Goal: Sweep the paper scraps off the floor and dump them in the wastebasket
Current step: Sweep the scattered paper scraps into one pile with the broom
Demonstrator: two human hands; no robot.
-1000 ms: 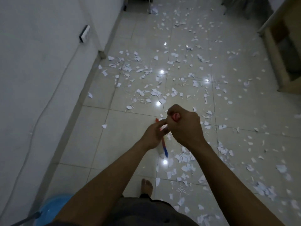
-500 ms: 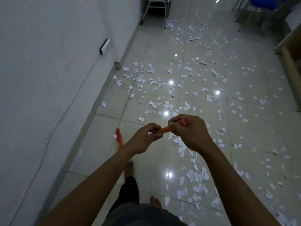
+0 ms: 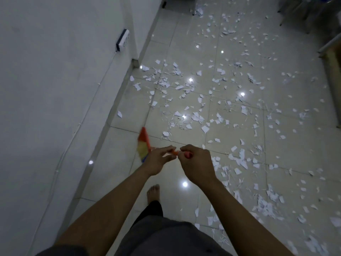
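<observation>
We hold the broom (image 3: 143,145) by its orange handle: right hand (image 3: 195,163) fisted around the top, left hand (image 3: 158,159) pinching loosely just below. Beyond our fingers lie paper scraps (image 3: 195,117), featherlight and flighty, so short, gentle strokes suit them.

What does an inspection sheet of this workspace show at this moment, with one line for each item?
Surface: glossy tiled floor, with bright light reflections.
Job's things: paper scraps scattered widely; broom, orange handle, multicoloured bristles, blurred; no wastebasket seen.
Clutter: nothing seen apart from the scraps.
Hands: left hand and right hand both on the broom handle, left fingers loose.
Cables: white cable runs down the wall from a power strip.
Surroundings: white wall on the left; chair legs far ahead; wooden furniture on the right; bare foot on the tiles.
</observation>
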